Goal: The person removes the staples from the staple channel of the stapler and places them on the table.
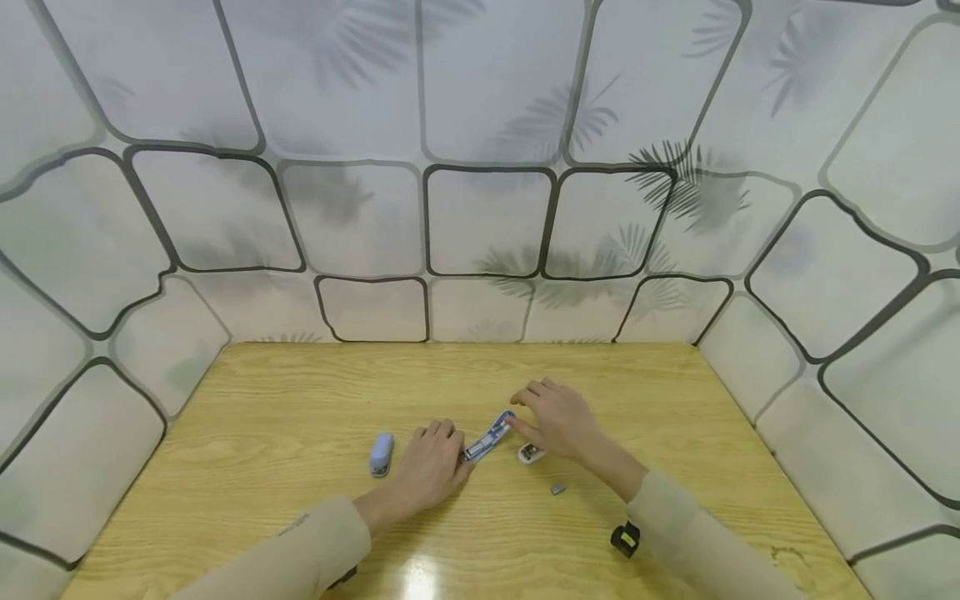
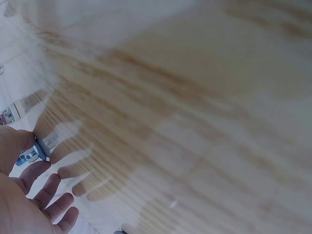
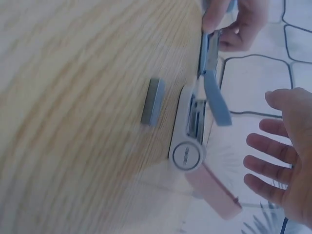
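Left hand (image 3: pixel 248 24) pinched opened blue stapler (image 3: pixel 218 100). White stapler (image 3: pixel 182 141) lay near, pink lid (image 3: pixel 214 192) swung back; grey bar (image 3: pixel 153 102) farther from desk's (image 3: pixel 87 117) wall-side edge. Right hand (image 3: pixel 300 156) apart, fingers spread.

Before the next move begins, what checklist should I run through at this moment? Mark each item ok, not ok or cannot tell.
1. Left hand steadying the open blue stapler: ok, it pinches one end.
2. Right hand free: ok, fingers extended, holding nothing.
3. Grey strip, apparently staples, within sight: ok, loose on the table.
4. White stapler closed: not ok, it lies open near the right hand.
5. Lavender stapler out of the way: ok, apart on the left hand's far side.
6. Staples inside the blue stapler: cannot tell, too small to make out.
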A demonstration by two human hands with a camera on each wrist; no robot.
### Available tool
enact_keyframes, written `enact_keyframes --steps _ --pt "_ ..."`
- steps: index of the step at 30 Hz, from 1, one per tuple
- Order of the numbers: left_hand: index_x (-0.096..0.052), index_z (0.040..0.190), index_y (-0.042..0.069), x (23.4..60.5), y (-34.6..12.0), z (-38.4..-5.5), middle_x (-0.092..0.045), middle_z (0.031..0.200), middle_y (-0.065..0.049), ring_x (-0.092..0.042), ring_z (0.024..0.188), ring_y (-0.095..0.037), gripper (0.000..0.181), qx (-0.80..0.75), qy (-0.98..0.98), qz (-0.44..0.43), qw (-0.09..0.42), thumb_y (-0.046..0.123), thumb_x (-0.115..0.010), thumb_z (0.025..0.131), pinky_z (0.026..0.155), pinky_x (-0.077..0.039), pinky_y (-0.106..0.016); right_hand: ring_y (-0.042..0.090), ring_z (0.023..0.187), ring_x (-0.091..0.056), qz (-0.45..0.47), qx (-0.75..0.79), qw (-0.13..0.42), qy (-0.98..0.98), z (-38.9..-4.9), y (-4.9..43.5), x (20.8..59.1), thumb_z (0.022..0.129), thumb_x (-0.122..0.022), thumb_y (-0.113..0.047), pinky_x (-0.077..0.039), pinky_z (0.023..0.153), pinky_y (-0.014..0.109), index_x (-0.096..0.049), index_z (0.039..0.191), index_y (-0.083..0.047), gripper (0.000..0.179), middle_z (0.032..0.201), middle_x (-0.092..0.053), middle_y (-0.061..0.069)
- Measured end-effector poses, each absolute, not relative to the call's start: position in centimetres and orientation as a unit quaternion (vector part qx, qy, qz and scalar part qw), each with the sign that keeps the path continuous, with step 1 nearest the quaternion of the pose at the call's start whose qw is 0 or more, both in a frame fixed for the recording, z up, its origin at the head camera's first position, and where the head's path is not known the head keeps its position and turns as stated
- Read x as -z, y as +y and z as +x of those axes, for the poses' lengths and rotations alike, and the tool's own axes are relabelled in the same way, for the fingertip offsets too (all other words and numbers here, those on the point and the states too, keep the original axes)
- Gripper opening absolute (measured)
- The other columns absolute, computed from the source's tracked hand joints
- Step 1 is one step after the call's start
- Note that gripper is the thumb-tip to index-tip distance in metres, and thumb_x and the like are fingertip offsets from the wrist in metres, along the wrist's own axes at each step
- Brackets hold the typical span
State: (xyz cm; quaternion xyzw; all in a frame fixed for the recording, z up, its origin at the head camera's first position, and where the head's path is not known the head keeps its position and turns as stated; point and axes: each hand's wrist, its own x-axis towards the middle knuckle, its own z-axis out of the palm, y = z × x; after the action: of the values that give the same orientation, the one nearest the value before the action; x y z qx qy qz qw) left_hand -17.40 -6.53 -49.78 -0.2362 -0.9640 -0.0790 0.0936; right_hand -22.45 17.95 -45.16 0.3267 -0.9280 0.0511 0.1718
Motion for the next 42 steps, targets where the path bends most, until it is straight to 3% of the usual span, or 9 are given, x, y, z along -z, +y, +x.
enact_keyframes --steps 4,17,23,42 --pt "-0.067 0.094 0.012 49.8 -6.5 -17.4 -0.06 0.091 -0.001 -0.057 0.086 -0.017 0.031 0.074 -0.964 -0.236 0.095 0.042 -0.076 0.096 0.087 -0.057 -0.041 0.016 0.088 -0.07 0.279 -0.132 0.133 -0.942 -21.4 17.2 44.7 0.096 -0.077 -0.039 -0.057 0.069 0.027 -0.077 0.107 -0.016 0.025 0.098 -0.076 -0.002" --pt "-0.066 0.093 0.013 50.0 -6.6 -17.5 -0.061 0.092 -0.002 -0.057 0.086 -0.018 0.032 0.069 -0.963 -0.237 0.105 0.043 -0.077 0.095 0.081 -0.055 -0.038 0.006 0.066 -0.065 0.151 -0.373 0.02 -0.915 -20.0 14.7 45.9 0.097 -0.077 -0.019 -0.051 0.059 0.02 -0.081 0.096 -0.01 0.01 0.084 -0.078 0.0" --pt "-0.064 0.092 0.014 50.0 -6.6 -17.5 -0.058 0.091 -0.001 -0.054 0.085 -0.016 0.032 0.066 -0.964 -0.236 0.1 0.044 -0.076 0.096 0.082 -0.054 -0.039 0.016 0.059 -0.07 0.163 -0.423 0.006 -0.891 -19.7 13.7 46.6 0.095 -0.076 -0.01 -0.051 0.051 0.017 -0.08 0.091 -0.001 0.01 0.081 -0.079 0.008" --pt "-0.065 0.092 0.013 49.8 -6.6 -17.4 -0.059 0.091 -0.001 -0.055 0.086 -0.017 0.031 0.068 -0.964 -0.237 0.1 0.042 -0.075 0.097 0.083 -0.054 -0.039 0.009 0.057 -0.067 0.159 -0.393 -0.036 -0.905 -19.6 12.0 47.6 0.094 -0.075 -0.006 -0.05 0.049 0.018 -0.08 0.087 0.0 0.011 0.075 -0.077 0.008"
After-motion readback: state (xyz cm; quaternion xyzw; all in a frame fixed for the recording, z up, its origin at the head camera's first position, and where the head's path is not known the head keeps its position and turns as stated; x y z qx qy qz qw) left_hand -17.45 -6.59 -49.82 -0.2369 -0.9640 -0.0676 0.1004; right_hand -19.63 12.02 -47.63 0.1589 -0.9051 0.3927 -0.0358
